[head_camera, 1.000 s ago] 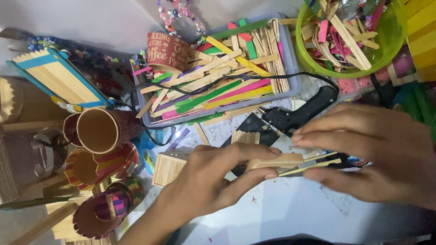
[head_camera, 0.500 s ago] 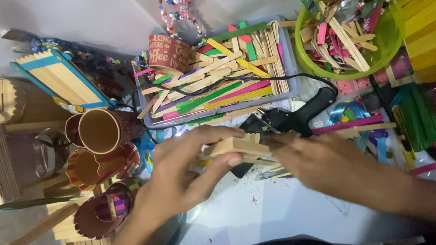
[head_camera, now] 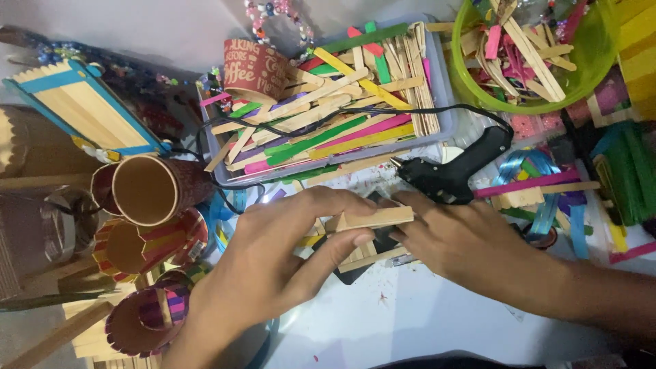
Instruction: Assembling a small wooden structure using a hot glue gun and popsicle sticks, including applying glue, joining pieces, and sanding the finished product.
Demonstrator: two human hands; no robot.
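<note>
Wooden craft-stick piece [head_camera: 372, 219], plain and unpainted, raised a little off the white table [head_camera: 424, 321] at mid-scene. Pinched by the left hand [head_camera: 273, 263], fingers [head_camera: 321, 201] curled over the top and thumb pressed beneath, seemingly to keep the stacked sticks square. Right hand [head_camera: 458, 242] laid flat beside it, fingertips touching its right end, half open, nothing visibly clasped; steadying rather than gripping, by the look of it. Black glue gun [head_camera: 454, 171] parked just beyond on the far side, nozzle pointing left, cord looped over the grey tray [head_camera: 441, 102] of coloured sticks. Green bowl [head_camera: 594, 68] of offcuts at far right. Cardboard tubes [head_camera: 147, 191] lying open-mouthed at left.
</note>
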